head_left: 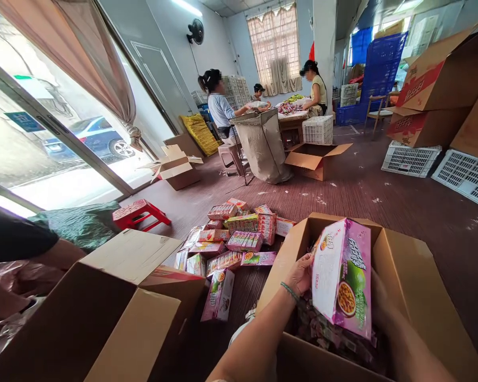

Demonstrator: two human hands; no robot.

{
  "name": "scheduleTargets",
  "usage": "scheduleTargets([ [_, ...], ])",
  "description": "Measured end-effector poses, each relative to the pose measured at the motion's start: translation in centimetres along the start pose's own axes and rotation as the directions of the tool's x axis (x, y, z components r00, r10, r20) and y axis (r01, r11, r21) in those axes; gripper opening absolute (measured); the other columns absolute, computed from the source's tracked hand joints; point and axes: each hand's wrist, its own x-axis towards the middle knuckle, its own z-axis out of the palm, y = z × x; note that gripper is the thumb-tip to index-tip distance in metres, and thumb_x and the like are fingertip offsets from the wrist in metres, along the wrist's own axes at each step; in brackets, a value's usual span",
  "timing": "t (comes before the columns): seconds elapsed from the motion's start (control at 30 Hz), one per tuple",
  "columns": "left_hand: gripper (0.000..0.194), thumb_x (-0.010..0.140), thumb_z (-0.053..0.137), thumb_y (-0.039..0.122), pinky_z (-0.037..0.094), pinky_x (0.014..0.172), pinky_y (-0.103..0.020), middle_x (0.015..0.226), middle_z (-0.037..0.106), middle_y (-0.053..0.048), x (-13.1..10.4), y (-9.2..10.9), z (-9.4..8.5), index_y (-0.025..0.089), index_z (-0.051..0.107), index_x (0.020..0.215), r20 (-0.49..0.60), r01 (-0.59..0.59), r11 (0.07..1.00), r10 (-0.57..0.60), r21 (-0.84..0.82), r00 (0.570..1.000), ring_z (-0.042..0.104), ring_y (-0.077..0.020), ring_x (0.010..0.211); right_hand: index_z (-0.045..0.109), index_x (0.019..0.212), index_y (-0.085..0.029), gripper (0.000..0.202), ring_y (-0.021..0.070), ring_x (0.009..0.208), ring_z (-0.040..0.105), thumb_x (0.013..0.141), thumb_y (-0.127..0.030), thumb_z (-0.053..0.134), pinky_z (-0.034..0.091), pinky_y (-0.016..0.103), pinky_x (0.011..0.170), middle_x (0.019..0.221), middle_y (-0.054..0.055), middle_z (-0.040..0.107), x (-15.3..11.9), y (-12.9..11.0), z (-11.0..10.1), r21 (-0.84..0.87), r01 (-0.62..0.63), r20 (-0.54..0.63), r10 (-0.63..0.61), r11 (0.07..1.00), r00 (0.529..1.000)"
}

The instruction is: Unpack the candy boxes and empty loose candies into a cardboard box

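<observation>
A pink and white carton (340,276) printed with a passion fruit and a green fruit is tilted over an open cardboard box (414,286). My left hand (301,273) is closed on the carton's left edge, thumb and fingers against the white side. Close by the carton's right edge, my right hand (378,300) is blurred, and its fingers are hidden behind the carton. Many small wrapped pieces (318,329) lie inside the cardboard box below. On the floor ahead lies a heap of colourful packed cartons (242,241), with one pink carton (219,294) nearer to me.
Another open cardboard box (155,318) stands at left, beside a person's arm (56,254). A red stool (141,213) is beyond it. Several people sit around a table (290,119) farther back, near a large sack (261,148). White crates (412,159) and stacked cartons (430,90) are at right.
</observation>
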Motion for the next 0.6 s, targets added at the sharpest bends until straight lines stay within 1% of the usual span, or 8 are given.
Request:
scheduleTargets([
  [0.07, 0.03, 0.067, 0.095, 0.015, 0.053, 0.087, -0.029, 0.091, 0.078, -0.006, 0.1, 0.6, -0.3, 0.014, 0.071, 0.085, -0.057, -0.05, 0.999, 0.05, -0.001, 0.997, 0.072, -0.0185, 0.083, 0.071, 0.133, -0.022, 0.079, 0.0369, 0.129, 0.068, 0.083, -0.082, 0.064, 0.057, 0.052, 0.107, 0.126, 0.012, 0.077, 0.3, 0.0, 0.0, 0.011, -0.055, 0.01, 0.055, 0.998, 0.998],
  [0.13, 0.033, 0.07, 0.093, 0.015, 0.053, 0.098, -0.034, 0.103, 0.079, -0.009, 0.2, 0.9, -0.2, 0.014, 0.074, 0.097, -0.069, -0.078, 0.997, 0.078, 0.005, 0.995, 0.074, -0.0226, 0.097, 0.068, 0.135, -0.024, 0.085, 0.0358, 0.132, 0.065, 0.079, -0.089, 0.062, 0.057, 0.05, 0.108, 0.132, 0.012, 0.075, 0.6, 0.3, -0.3, -0.018, -0.051, 0.003, 0.051, 0.999, 0.999],
  [0.2, 0.041, 0.07, 0.093, 0.016, 0.052, 0.106, -0.038, 0.114, 0.079, -0.011, 0.1, 1.0, -0.1, 0.014, 0.075, 0.108, -0.07, -0.099, 0.995, 0.099, 0.011, 0.993, 0.073, -0.0253, 0.108, 0.063, 0.138, -0.027, 0.087, 0.0342, 0.135, 0.064, 0.073, -0.084, 0.075, 0.056, 0.047, 0.109, 0.139, 0.009, 0.071, 1.0, 0.8, -0.9, -0.106, 0.008, -0.068, -0.015, 0.994, 0.998],
  [0.3, 0.047, 0.067, 0.096, 0.02, 0.054, 0.104, -0.04, 0.114, 0.078, -0.012, 0.0, 0.8, 0.2, 0.015, 0.074, 0.109, -0.123, -0.117, 0.992, 0.123, 0.056, 0.985, 0.073, -0.0262, 0.107, 0.052, 0.146, -0.03, 0.1, 0.0339, 0.13, 0.067, 0.062, -0.066, 0.093, 0.059, 0.045, 0.106, 0.141, 0.008, 0.07, 1.5, 1.5, -1.7, -0.259, 0.012, -0.203, -0.066, 0.966, 0.977],
  [0.37, 0.05, 0.063, 0.099, 0.025, 0.055, 0.101, -0.04, 0.109, 0.079, -0.01, -0.2, 0.7, 0.4, 0.017, 0.072, 0.105, -0.139, -0.12, 0.986, 0.135, 0.114, 0.981, 0.074, -0.0261, 0.102, 0.049, 0.146, -0.031, 0.102, 0.0341, 0.125, 0.07, 0.061, -0.06, 0.095, 0.062, 0.044, 0.1, 0.137, 0.009, 0.072, 1.7, 1.7, -2.0, -0.309, -0.004, -0.206, -0.063, 0.951, 0.977],
  [0.47, 0.057, 0.06, 0.102, 0.034, 0.056, 0.101, -0.04, 0.11, 0.078, -0.009, -0.7, 0.7, 1.1, 0.018, 0.069, 0.104, -0.076, -0.115, 0.973, 0.132, 0.199, 0.988, 0.074, -0.0257, 0.103, 0.049, 0.143, -0.029, 0.096, 0.0326, 0.119, 0.073, 0.063, -0.057, 0.094, 0.064, 0.042, 0.095, 0.131, 0.008, 0.075, 1.7, 1.7, -2.2, -0.322, 0.042, -0.157, -0.097, 0.946, 0.983],
  [0.53, 0.062, 0.058, 0.103, 0.04, 0.055, 0.101, -0.04, 0.112, 0.078, -0.01, -1.1, 0.8, 1.7, 0.018, 0.068, 0.104, -0.038, -0.1, 0.961, 0.113, 0.257, 0.993, 0.073, -0.0255, 0.104, 0.049, 0.142, -0.028, 0.094, 0.0323, 0.115, 0.074, 0.064, -0.057, 0.093, 0.065, 0.042, 0.092, 0.128, 0.008, 0.076, 1.7, 1.6, -2.3, -0.31, 0.065, -0.167, -0.121, 0.949, 0.979],
  [0.6, 0.066, 0.055, 0.105, 0.042, 0.055, 0.101, -0.039, 0.112, 0.077, -0.01, -1.5, 0.9, 2.3, 0.018, 0.067, 0.104, -0.03, -0.073, 0.949, 0.086, 0.306, 0.996, 0.073, -0.025, 0.103, 0.051, 0.141, -0.027, 0.093, 0.0325, 0.112, 0.075, 0.063, -0.058, 0.092, 0.066, 0.041, 0.088, 0.125, 0.007, 0.077, 1.8, 1.5, -2.4, -0.315, 0.092, -0.194, -0.159, 0.944, 0.968],
])
